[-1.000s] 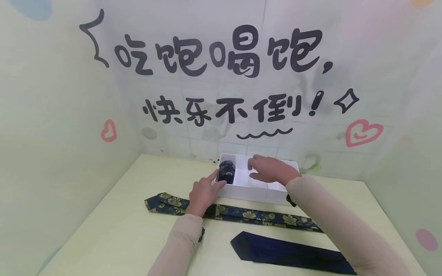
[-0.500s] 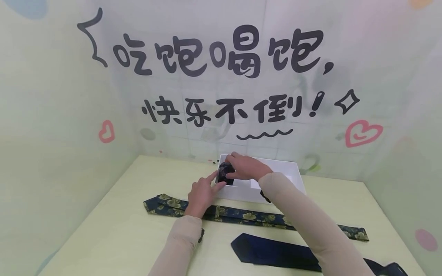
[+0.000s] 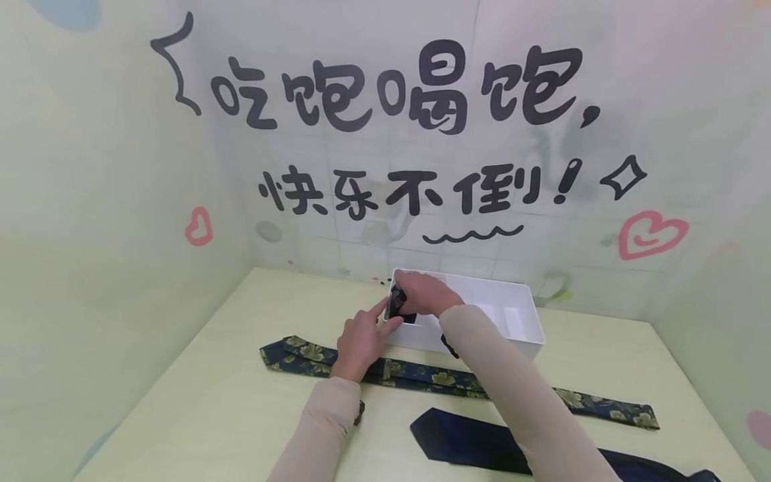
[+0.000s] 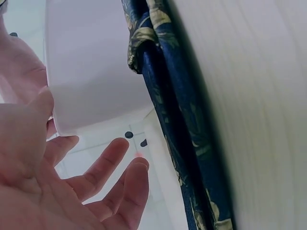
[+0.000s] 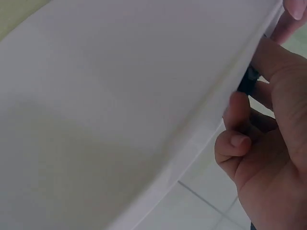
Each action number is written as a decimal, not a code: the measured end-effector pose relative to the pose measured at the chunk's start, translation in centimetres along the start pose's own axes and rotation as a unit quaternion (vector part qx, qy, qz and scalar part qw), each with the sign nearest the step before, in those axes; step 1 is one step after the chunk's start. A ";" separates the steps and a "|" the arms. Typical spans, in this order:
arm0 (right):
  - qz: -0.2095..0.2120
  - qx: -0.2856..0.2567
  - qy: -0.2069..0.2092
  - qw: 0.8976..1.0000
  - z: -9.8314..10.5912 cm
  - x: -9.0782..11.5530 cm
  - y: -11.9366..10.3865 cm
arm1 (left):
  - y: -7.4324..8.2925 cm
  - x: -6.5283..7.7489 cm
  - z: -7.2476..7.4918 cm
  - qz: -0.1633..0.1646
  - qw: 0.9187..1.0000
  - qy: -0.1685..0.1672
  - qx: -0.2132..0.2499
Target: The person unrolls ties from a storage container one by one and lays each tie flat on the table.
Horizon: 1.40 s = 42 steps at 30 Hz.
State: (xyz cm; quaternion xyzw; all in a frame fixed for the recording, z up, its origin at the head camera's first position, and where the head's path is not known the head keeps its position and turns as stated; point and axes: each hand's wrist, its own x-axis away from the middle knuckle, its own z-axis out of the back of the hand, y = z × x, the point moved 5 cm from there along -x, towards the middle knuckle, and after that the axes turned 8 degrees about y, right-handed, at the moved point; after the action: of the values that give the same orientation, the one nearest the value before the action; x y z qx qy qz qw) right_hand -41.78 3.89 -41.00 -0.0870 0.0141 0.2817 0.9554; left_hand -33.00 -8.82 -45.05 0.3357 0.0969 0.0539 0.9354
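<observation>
Right hand (image 3: 424, 294): down in the left end of the white box (image 3: 415, 335), fingers curled in around the dark roll (image 3: 396, 301), little gap left between them. Head view shows only part of the roll past the hand; right wrist view has just a sliver of it between the fingers at the rim.

Left hand (image 3: 360, 343): at the box's near left corner, thumb against the front side, index finger along the left side. Fingers loose and spread, not closed round anything; left wrist view shows the other fingers slightly bent, clear of the box.

Roll sits inside the box, against its left end. Box is at the back of the counter (image 3: 205, 402), near the backdrop (image 3: 361, 251), which carries black lettering and pink hearts.

Floral tie (image 3: 444, 379): dark blue with yellowish flowers, laid lengthways in front of the box, pointed end to the left. Both arms cross over it.

Navy tie (image 3: 464, 438): plain, nearer the person, point also to the left, right sleeve (image 3: 518, 408) across its middle.

Sleeves beige, black band (image 3: 359, 413) at the left wrist.
</observation>
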 end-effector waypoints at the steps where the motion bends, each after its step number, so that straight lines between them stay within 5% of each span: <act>1: -0.004 0.001 0.003 1.000 -0.3 -0.1 0.1 | 0.0 0.0 0.0 -0.001 1.000 -0.001 0.002; 10: -0.045 -0.073 0.022 0.996 -1.0 -0.4 0.5 | 0.2 0.2 0.1 0.002 1.000 0.009 -0.009; 21: -0.020 -0.054 0.004 0.998 -0.5 -0.4 0.8 | 0.8 0.6 0.1 -0.016 0.997 0.024 -0.066; 30: -0.007 -0.027 0.016 0.999 3.0 0.2 0.5 | 1.2 0.9 0.4 -0.036 0.995 0.056 -0.080; 36: -0.021 -0.026 0.010 0.999 4.9 1.4 0.2 | 1.0 1.0 0.1 -0.037 0.995 0.049 -0.077; 42: 0.014 -0.038 0.008 0.999 6.9 3.1 -1.0 | 0.7 1.1 -0.2 -0.033 0.996 0.038 -0.074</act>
State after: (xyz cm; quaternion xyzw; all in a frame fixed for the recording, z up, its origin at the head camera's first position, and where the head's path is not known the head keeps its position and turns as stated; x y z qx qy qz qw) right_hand -38.80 5.89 -34.28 -0.1253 0.0126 0.2943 0.9474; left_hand -32.00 -8.01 -44.94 0.2601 0.1392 0.0424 0.9545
